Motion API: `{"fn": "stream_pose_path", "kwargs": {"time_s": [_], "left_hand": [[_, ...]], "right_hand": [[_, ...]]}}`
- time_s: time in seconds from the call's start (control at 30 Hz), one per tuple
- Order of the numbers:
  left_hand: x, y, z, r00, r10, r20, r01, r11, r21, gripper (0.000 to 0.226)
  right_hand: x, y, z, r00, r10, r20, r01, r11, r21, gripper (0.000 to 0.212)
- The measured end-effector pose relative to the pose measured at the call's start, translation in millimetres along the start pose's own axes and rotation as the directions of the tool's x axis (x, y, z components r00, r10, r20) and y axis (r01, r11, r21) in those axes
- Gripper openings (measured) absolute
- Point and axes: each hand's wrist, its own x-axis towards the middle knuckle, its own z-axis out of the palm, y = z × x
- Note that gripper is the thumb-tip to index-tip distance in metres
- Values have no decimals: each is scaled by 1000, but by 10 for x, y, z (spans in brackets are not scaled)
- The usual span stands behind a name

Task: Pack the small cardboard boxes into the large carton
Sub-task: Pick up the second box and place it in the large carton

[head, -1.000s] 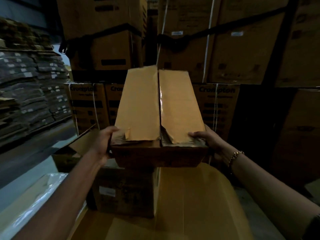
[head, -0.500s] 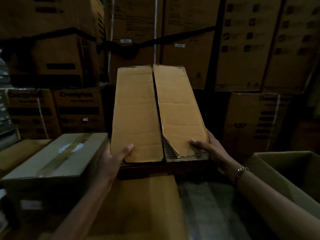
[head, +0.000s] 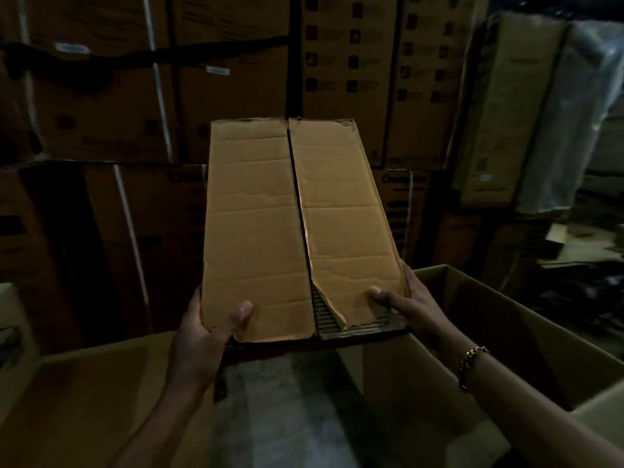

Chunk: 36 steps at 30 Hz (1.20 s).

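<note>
1. Small cardboard box (head: 256,231) was held up in front of the person, long and rectangular, plain brown, its narrow end towards the camera. It was above the floor (head: 287,410) and just to the left of the large carton (head: 526,346), not inside it.
2. Its two long top flaps lay shut and met along a dark centre seam; no tape showed on them. Faint creases crossed both flaps.
3. The right flap's near corner (head: 326,315) was torn away, baring ridged corrugated board beneath.
4. The left hand (head: 199,339) gripped the near left corner, thumb flat on the left flap, fingers curled round the side.
5. The right hand (head: 415,312) gripped the near right corner, thumb pressed on the right flap, fingers down the side wall. A chain-link bracelet (head: 471,364) hung on that wrist.
6. The large carton stood open at lower right, with smooth brown walls. Its inside was too dark to tell what it held.
7. A broad flat cardboard surface (head: 84,400) filled the lower left, beside the grey, mottled floor.
8. Stacked brown cartons (head: 101,106) formed a wall behind, bound with thin white straps (head: 162,96); their print was too dim to read.
9. A tall bundle in glossy plastic wrap (head: 567,123) leaned at upper right.
</note>
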Motion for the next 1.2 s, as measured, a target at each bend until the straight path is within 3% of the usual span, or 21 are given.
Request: {"fn": "stream_pose_path", "kwargs": {"time_s": [0.17, 0.3, 0.47, 0.67, 0.9, 1.03, 1.2], "left_hand": [[267, -73, 935, 998, 2, 69, -1, 1000, -26, 70], [505, -16, 1651, 992, -23, 125, 25, 1000, -17, 91], [732, 19, 2392, 986, -66, 154, 65, 998, 11, 97], [747, 39, 3181, 983, -113, 142, 109, 993, 33, 100], [341, 37, 4175, 988, -152, 33, 151, 988, 33, 84], [58, 94, 4519, 981, -196, -2, 195, 979, 53, 91], [-310, 143, 4783, 977, -213, -6, 213, 976, 39, 69]], "right_hand": [[224, 132, -788, 995, 26, -94, -31, 998, -58, 69], [501, 155, -1442, 988, 73, -134, -85, 993, -85, 85], [761, 222, -2157, 978, 105, -182, -125, 987, -100, 76], [1102, 339, -2974, 982, 143, -124, -157, 982, -106, 77], [1388, 622, -3966, 982, 188, 5, -187, 978, -88, 56], [1411, 790, -4361, 973, 220, 70, -212, 972, -102, 69], [1255, 904, -4668, 958, 251, 138, -236, 965, -115, 102]]}}
